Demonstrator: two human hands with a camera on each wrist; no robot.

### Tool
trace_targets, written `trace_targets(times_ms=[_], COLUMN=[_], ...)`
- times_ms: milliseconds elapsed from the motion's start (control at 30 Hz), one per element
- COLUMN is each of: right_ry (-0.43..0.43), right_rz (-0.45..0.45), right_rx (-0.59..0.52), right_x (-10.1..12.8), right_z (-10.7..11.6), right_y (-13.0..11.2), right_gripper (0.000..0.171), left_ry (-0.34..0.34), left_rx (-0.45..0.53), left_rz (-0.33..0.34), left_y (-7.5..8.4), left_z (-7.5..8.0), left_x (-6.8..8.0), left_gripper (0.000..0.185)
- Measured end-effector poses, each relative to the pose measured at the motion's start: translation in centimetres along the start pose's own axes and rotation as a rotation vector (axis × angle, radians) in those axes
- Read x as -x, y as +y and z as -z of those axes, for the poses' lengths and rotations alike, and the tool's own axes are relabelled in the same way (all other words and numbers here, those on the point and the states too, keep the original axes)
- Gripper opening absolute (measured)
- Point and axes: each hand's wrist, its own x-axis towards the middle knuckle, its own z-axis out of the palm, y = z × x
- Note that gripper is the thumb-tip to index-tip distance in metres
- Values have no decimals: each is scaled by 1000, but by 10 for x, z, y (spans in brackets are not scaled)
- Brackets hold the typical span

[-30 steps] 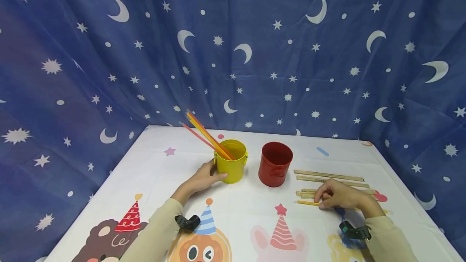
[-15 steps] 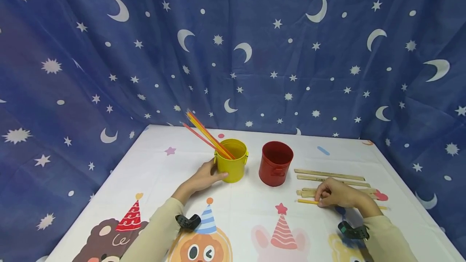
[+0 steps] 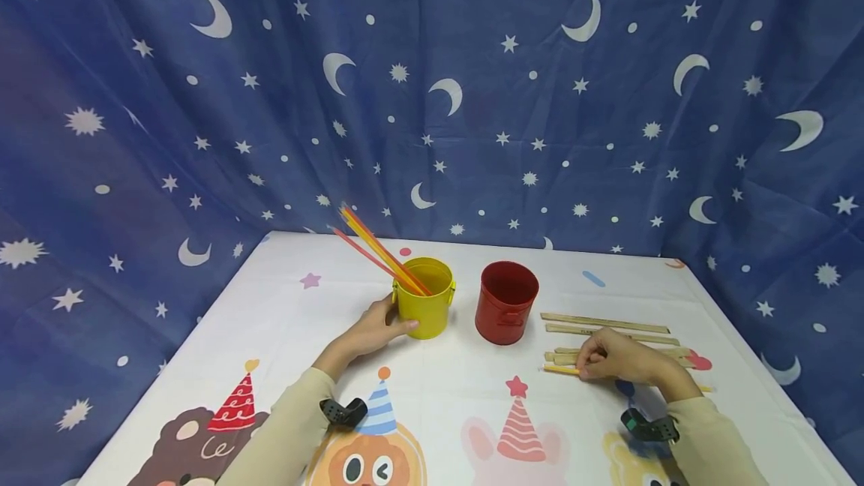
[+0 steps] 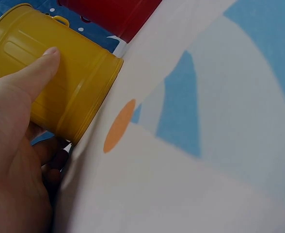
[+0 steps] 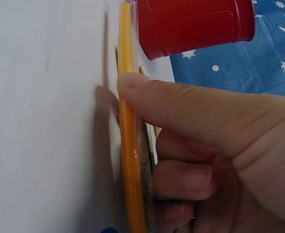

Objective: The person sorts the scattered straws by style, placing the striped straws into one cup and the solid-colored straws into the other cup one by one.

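Lining the near side of the tabletop (image 3: 283,328): party-hat animal prints (image 3: 405,460). Next, toward the right edge, right hand (image 3: 619,358) pinches a yellow stick (image 5: 130,160), thumb on one side, fingers curled behind. Stick's long axis runs left to right, roughly along the far edge but a little askew; left tip, clear of the fingers, points toward the left edge and sits slightly farther off than the right end. Whether it touches the tabletop, cannot tell. Just beyond, wooden strips (image 3: 604,322), much the same heading. Left of these, left hand (image 3: 367,332) grips yellow pail (image 3: 427,313), thumb on near wall. Pail upright; coloured sticks (image 3: 383,251) in it lean out leftward. Red pail (image 3: 502,313) upright, near it, apart. Beyond the far edge, blue curtain (image 3: 472,178), moons and stars.
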Motion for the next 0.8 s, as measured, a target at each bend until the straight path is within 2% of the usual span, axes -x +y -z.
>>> trace_targets(times_ms=[200, 433, 800], right_ry=[68, 157, 195], right_rz=[7, 76, 77], right_rx=[26, 73, 24], right_x=[-1, -7, -10], right_z=[1, -1, -3], right_y=[-2, -4, -13], right_gripper=[11, 10, 9], left_ry=[1, 3, 1], left_rx=[-8, -15, -3], left_rz=[9, -16, 7], left_y=[0, 0, 0], left_z=[0, 1, 0], left_x=[0, 1, 2], left_gripper=[96, 90, 93])
